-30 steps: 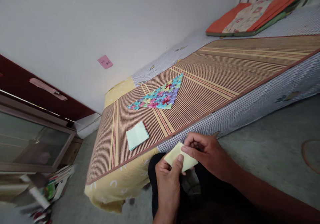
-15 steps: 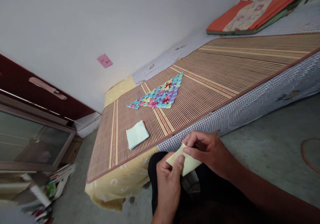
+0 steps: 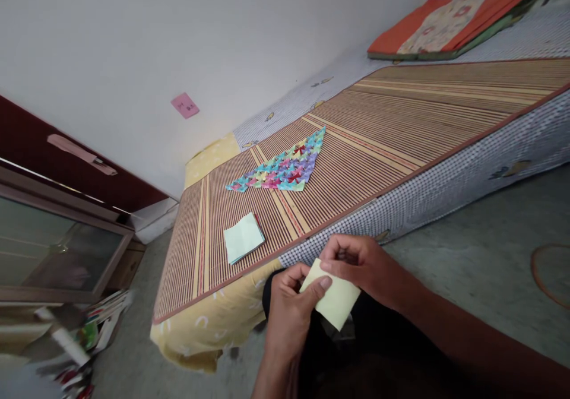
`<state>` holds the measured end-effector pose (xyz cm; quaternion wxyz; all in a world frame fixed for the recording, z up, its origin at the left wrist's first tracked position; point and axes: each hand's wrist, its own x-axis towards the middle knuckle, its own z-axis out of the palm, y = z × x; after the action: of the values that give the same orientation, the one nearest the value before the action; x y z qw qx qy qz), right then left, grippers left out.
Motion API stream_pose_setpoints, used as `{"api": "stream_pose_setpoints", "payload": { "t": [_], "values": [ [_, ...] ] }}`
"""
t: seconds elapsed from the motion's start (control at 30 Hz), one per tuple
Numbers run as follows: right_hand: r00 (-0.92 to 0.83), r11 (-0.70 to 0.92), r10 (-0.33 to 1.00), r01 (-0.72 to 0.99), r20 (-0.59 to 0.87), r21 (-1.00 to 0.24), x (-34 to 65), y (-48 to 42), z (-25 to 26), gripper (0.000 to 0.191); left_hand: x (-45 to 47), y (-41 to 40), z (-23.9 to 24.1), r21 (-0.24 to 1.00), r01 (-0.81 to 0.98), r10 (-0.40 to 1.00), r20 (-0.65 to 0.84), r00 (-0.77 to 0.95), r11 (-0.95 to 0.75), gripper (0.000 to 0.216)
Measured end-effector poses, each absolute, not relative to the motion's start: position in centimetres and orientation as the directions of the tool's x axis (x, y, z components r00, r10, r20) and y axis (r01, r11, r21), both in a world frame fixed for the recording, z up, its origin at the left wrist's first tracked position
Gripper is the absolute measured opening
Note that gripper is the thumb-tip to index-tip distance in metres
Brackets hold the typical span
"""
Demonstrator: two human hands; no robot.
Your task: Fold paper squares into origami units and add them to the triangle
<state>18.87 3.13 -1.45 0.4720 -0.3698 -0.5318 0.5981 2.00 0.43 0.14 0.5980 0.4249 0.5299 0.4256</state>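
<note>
Above my lap, both hands grip a pale yellow sheet of paper (image 3: pixel 338 300). My left hand (image 3: pixel 291 307) pinches its left side, with the thumb lying across the front face. The upper edge is between the thumb and curled fingers of my right hand (image 3: pixel 363 263). A stack of pale green paper squares (image 3: pixel 244 238) lies on the bed mat beyond my hands. Farther back on the mat is a triangular piece made of many folded paper units (image 3: pixel 285 167) in blue, pink, yellow, purple and red.
The striped bamboo mat (image 3: pixel 356 173) covers the bed, which stands against a white wall. A folded orange and floral quilt (image 3: pixel 449 25) lies at the far right. Low on the left are a glass-fronted cabinet (image 3: pixel 57 250) and piled papers (image 3: pixel 104 322) on the floor.
The yellow paper has tipped so that more of its face shows, its lower corner pointing down. My left hand has shifted slightly left; my right hand keeps its hold at the upper edge.
</note>
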Motion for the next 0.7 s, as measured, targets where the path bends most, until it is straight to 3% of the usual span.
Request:
{"api": "stream_pose_setpoints", "payload": {
  "t": [0.23, 0.43, 0.7],
  "values": [
    [-0.397, -0.002, 0.917, -0.108, 0.041, -0.994, 18.9, 3.1, -1.9, 0.034, 1.4, 0.8, -0.7, 0.906, -0.335, 0.955, -0.292, -0.054, 0.258, 0.025],
    [-0.264, 0.054, 0.96, -0.152, 0.093, -0.987, 18.4, 3.2, -2.4, 0.035, 1.2, 1.0, -0.5, 0.878, -0.393, 0.954, -0.299, -0.005, 0.273, 0.023],
    [-0.488, -0.15, 0.873, -0.272, 0.001, -0.951, 16.3, 3.1, -4.4, 0.031, 1.8, 1.1, -0.7, 0.856, -0.443, 0.947, -0.319, -0.043, 0.268, 0.028]
  ]
}}
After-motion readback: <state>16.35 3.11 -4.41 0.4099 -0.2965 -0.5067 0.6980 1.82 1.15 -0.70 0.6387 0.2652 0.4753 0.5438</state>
